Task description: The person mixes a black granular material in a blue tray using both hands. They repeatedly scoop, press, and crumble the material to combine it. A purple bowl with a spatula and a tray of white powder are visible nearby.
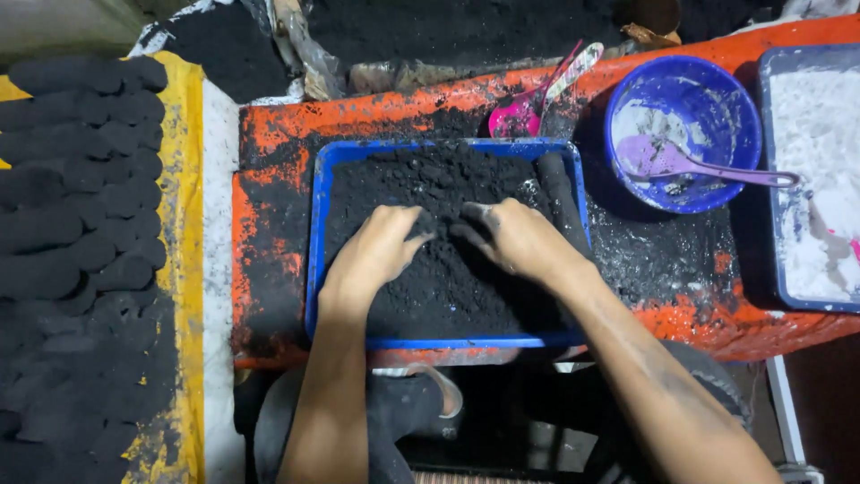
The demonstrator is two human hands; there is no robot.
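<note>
A blue rectangular tray (pixel 315 260) full of black powder (pixel 430 179) sits on an orange table. My left hand (pixel 376 251) lies palm down on the powder, fingertips dug in. My right hand (pixel 515 237) rests beside it, fingers spread and pressed into the same heap. The two hands nearly meet at their fingertips. A black rolled cylinder (pixel 560 193) lies along the tray's right wall, just past my right hand.
The orange table (pixel 269 134) is smeared with black dust. A blue bowl (pixel 717 99) holds white paste and a purple spoon (pixel 690 163). A pink scoop (pixel 524 112) lies behind the tray. A tray of white powder (pixel 811 179) is at right. Several black rolls (pixel 76 215) lie on yellow sheeting at left.
</note>
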